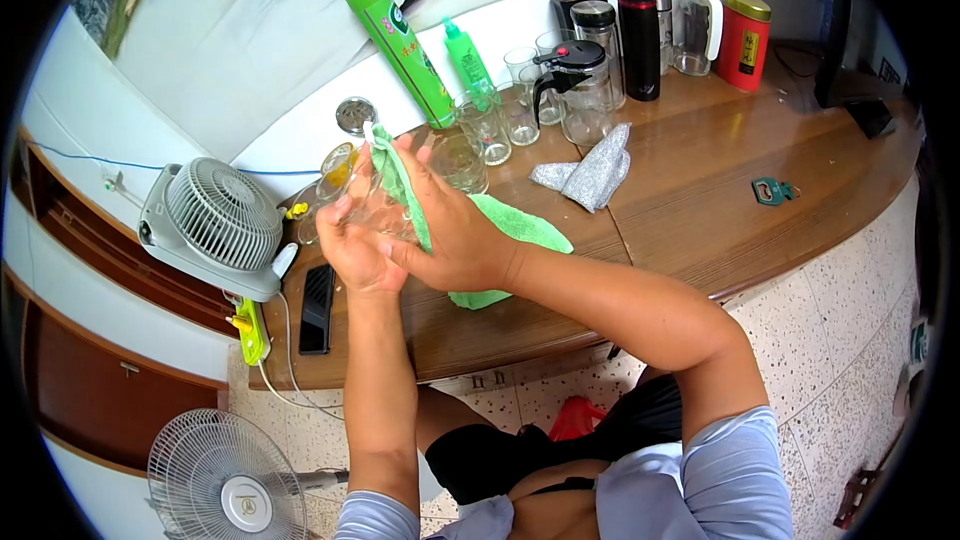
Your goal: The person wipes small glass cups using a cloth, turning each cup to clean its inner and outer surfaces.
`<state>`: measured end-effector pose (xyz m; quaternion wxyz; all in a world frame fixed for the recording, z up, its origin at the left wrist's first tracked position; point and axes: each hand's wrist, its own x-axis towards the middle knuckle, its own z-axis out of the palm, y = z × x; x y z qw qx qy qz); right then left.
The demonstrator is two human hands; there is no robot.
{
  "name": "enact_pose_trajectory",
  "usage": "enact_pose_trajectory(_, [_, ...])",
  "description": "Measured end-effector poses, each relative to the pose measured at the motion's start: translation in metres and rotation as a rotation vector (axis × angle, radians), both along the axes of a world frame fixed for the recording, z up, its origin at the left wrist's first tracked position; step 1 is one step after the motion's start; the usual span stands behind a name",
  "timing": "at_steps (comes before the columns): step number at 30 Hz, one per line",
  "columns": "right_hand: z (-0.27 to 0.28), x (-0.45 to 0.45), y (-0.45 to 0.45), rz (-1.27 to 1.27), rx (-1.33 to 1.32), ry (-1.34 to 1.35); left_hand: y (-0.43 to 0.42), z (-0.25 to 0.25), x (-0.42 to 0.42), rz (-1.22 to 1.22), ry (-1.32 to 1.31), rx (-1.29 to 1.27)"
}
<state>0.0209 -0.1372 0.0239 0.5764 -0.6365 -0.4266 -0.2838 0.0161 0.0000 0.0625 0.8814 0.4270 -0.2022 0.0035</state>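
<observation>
My left hand (358, 252) is closed around a clear glass (393, 220), which is tilted above the left part of the table. A green cloth (391, 172) is in my right hand (462, 230), pressed along the glass's right side. The lower edge of the cloth hangs by my thumb, and my right fingers are partly hidden behind it. A second green cloth (525, 228) lies on the wooden table (690, 210) beneath my right wrist. Just behind my right hand stands a wide glass container (462, 168).
Glass tumblers (487, 130), a green spray can (402, 55), a lidded glass pot (588, 105), a black flask (638, 40) and a red tin (744, 38) line the back. A grey cloth (592, 172), a phone (317, 308) and a small fan (222, 223) are around my hands.
</observation>
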Motion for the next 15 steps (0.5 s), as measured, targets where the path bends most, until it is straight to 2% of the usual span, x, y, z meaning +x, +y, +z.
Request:
enact_pose_trajectory(3, [-0.003, 0.001, 0.003, 0.05, -0.026, 0.088, 0.006, -0.001, 0.005, -0.014, -0.036, -0.074])
enact_pose_trajectory(9, [-0.011, -0.017, 0.012, -0.032, -0.072, 0.082, 0.015, -0.006, 0.017, 0.16, 0.004, -0.18])
enact_pose_trajectory(12, [-0.01, -0.023, 0.014, -0.124, -0.093, -0.041, 0.021, -0.009, 0.022, 0.15, 0.037, -0.211])
enact_pose_trajectory(15, [-0.002, -0.022, 0.006, -0.216, -0.14, -0.118, 0.021, -0.012, 0.024, 0.01, 0.036, -0.199])
